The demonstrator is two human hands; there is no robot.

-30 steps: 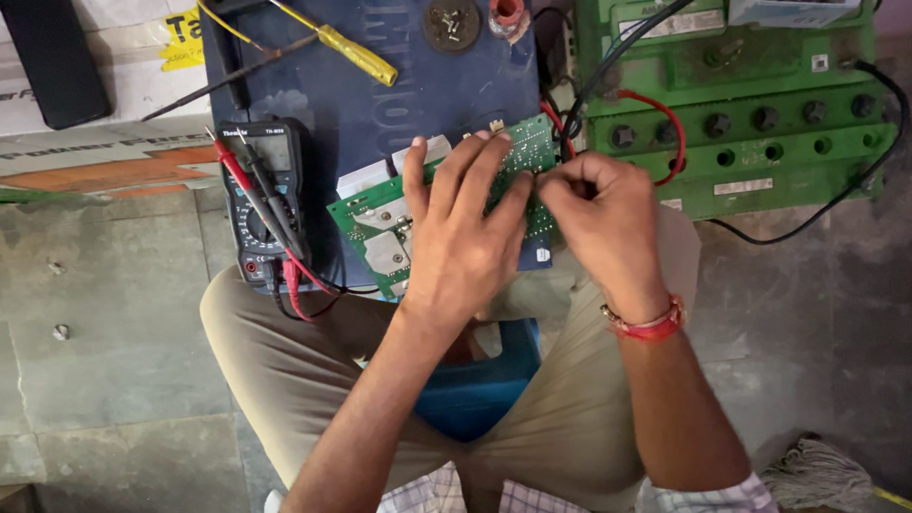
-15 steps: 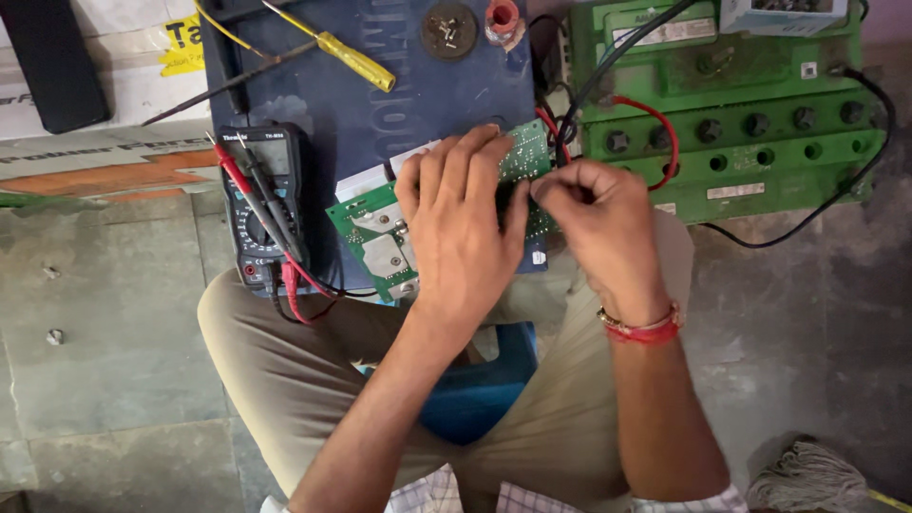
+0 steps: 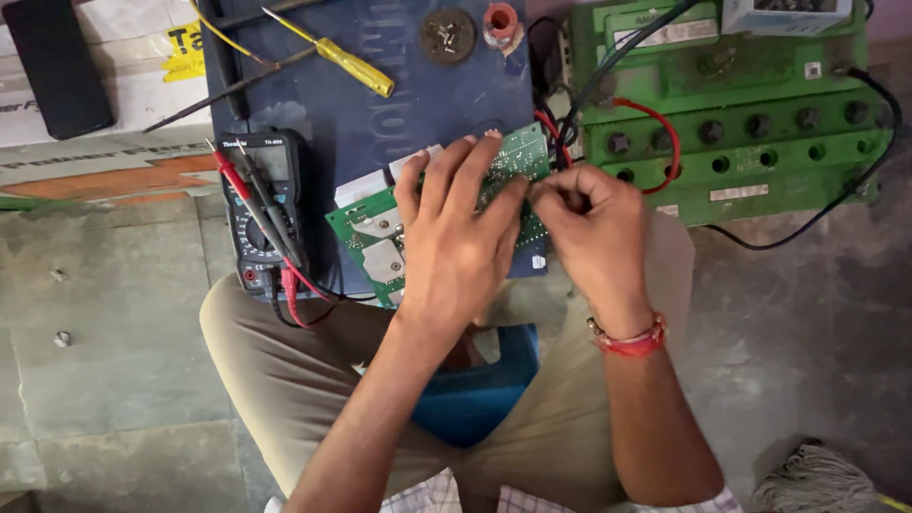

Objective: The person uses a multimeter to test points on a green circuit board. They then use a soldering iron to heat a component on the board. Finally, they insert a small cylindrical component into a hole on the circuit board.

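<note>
- Green circuit board lies on the dark blue case, at that case's near edge, above the person's lap.
- Left hand presses flat on the board, fingers spread, pinning it rather than closing round it.
- Right hand, at the board's right end, pinches something small; what it is cannot be told.
- Judged: work on the board is mid-way; wires run from it toward the green battery right of the case.
- Multimeter and yellow screwdriver lie unused on the case's left side.
</note>
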